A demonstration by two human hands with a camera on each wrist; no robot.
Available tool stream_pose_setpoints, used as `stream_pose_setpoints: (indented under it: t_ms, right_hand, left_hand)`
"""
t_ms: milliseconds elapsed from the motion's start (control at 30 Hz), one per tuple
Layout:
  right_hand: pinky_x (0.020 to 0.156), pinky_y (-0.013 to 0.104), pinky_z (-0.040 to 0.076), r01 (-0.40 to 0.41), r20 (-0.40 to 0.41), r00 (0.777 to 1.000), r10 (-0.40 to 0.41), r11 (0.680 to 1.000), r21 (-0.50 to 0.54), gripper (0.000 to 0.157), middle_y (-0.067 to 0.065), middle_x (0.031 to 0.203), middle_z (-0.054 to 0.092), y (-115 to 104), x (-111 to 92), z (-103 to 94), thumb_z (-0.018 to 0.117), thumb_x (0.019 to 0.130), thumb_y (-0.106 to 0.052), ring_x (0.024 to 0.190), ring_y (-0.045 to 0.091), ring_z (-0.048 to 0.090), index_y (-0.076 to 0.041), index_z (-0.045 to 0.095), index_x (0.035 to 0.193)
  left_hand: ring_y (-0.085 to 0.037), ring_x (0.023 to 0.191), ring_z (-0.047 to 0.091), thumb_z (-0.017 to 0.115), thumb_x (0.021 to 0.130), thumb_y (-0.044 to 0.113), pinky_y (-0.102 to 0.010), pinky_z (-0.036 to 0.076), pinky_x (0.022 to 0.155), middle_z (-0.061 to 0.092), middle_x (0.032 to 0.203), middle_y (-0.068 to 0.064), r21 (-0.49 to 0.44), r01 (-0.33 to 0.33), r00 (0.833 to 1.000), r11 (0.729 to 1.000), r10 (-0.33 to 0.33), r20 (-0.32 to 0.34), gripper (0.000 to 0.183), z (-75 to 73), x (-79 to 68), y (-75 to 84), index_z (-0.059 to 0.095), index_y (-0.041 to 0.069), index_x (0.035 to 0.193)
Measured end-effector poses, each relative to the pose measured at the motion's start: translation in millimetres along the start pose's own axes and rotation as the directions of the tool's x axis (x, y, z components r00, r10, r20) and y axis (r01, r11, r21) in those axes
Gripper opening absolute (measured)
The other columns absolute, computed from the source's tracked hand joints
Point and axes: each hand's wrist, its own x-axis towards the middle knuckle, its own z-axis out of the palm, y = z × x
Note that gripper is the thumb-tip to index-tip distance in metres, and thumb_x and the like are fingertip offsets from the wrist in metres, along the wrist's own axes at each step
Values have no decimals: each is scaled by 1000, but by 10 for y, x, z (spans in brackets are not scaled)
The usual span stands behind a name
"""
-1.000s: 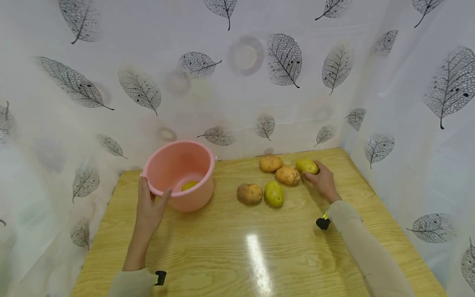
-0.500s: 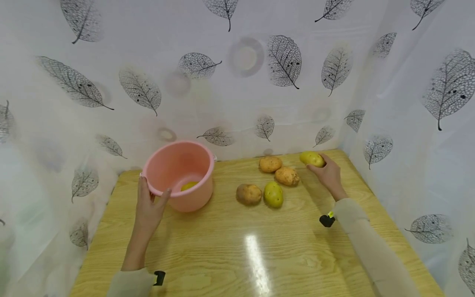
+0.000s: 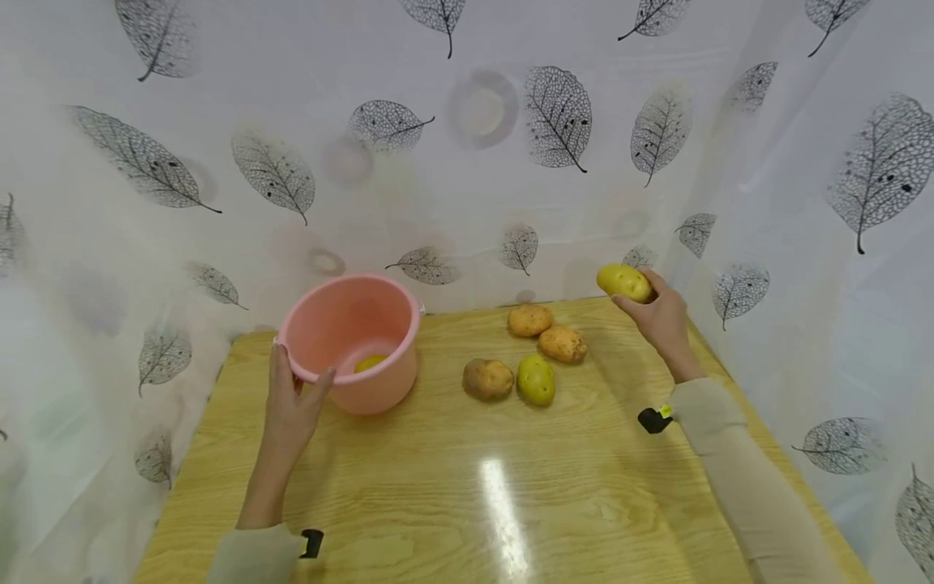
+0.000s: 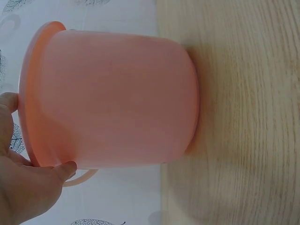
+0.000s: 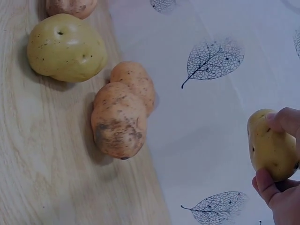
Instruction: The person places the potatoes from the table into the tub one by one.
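My left hand (image 3: 290, 405) grips the near left rim of a pink bucket (image 3: 379, 389), fingers and thumb at the edge, as the left wrist view (image 4: 112, 98) also shows. Inside the bucket lies a yellow potato (image 3: 370, 362), partly hidden by the wall. At the back right, my right hand (image 3: 666, 320) pinches a yellow-green potato (image 3: 623, 281) between thumb and fingers, raised above the table. In the right wrist view the same potato (image 5: 269, 145) shows small dark eyes.
On the wooden table (image 3: 409, 487) lie two tan potatoes, one at the back (image 3: 530, 320) and one touching it (image 3: 563, 345). Nearer stand a brown potato (image 3: 488, 380) and a green-yellow potato (image 3: 536, 381). A leaf-patterned white curtain (image 3: 467, 186) hangs behind and along both sides.
My right hand has lifted the yellow-green potato off the table, moving up and slightly right. The left hand and the bucket have stayed in place.
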Motion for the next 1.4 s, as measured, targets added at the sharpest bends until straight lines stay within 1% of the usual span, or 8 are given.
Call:
stream_pose_setpoints:
  t_ms: [167,367,600,667,967,1100,1267,1400]
  right_hand:
    - [74,30,45,31,-38,999,-30,1000,1,66,29,132,61,-173,9,-120,78,93,-26,102,38,60,-1,53,149]
    - [73,18,43,58,-82,995,-57,998,8,67,29,131,62,-322,15,-233,79,91,-22,101,36,60,2,52,148]
    - [75,20,41,74,-93,993,-75,997,-14,69,29,135,60,-405,2,-302,80,91,-20,105,39,61,2,51,150]
    - [75,21,42,71,-89,993,-72,997,-14,70,29,135,60,-414,-2,-309,80,91,-21,106,40,61,1,50,150]
    - [79,26,43,57,-79,995,-58,998,-14,70,30,133,60,-418,-7,-268,81,90,-18,107,41,61,4,51,149]
    - [79,26,44,74,-74,994,-75,997,-8,68,28,133,61,-436,-3,-228,81,90,-16,107,40,61,2,52,148]
    - [79,25,45,86,-54,995,-85,996,19,67,27,135,60,-504,-13,-170,81,91,-17,108,39,61,1,52,149]
    - [78,24,46,97,-43,995,-95,995,39,69,27,136,60,-546,-18,-101,81,91,-19,108,39,62,1,51,150]
  left_hand:
    - [-32,155,16,69,101,13,-40,23,125,3,172,-10,-10,-25,1000,1000,25,-2,98,8,0,33,-3,16,167]
    - [-36,155,16,68,100,12,-34,24,124,3,171,-13,-5,-20,1000,1000,20,-2,97,8,-6,23,-4,12,167]
    - [-39,152,21,68,99,4,-27,27,122,13,168,-15,-25,-52,999,998,52,-12,96,23,27,11,1,14,167]
    - [-38,152,22,68,98,4,-29,27,122,13,168,-15,-24,-53,999,998,53,-14,96,25,23,22,2,14,167]
    - [-37,154,19,68,99,6,-42,25,124,8,170,-15,-30,-43,999,999,43,-15,96,26,-2,64,0,11,167]
    - [-40,153,21,68,99,4,-38,27,123,10,169,-15,-29,-54,998,998,54,-14,96,26,6,43,1,12,167]
    - [-42,151,23,68,99,4,-28,29,121,13,168,-16,-15,-61,998,998,60,-8,96,19,14,32,1,14,167]
    - [-43,150,25,68,99,5,-26,30,120,14,168,-17,-12,-59,998,998,59,-11,95,25,18,37,2,13,167]
